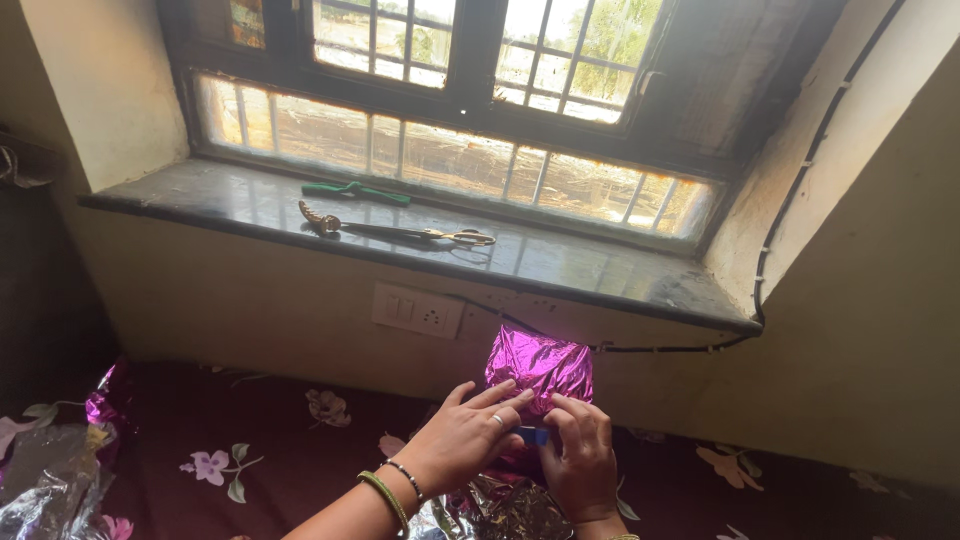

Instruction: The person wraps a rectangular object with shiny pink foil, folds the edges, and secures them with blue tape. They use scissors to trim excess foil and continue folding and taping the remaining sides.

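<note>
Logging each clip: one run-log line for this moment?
left hand: on pink foil parcel | right hand: pressing parcel | sill: scissors

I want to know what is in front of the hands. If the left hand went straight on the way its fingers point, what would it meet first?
The left hand already touches the shiny purple foil-wrapped bundle; beyond it, probably the wall below the sill.

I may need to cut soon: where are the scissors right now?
In the head view, the scissors lie on the dark stone windowsill, left of centre, just in front of a green tool, above the wall socket.
</note>
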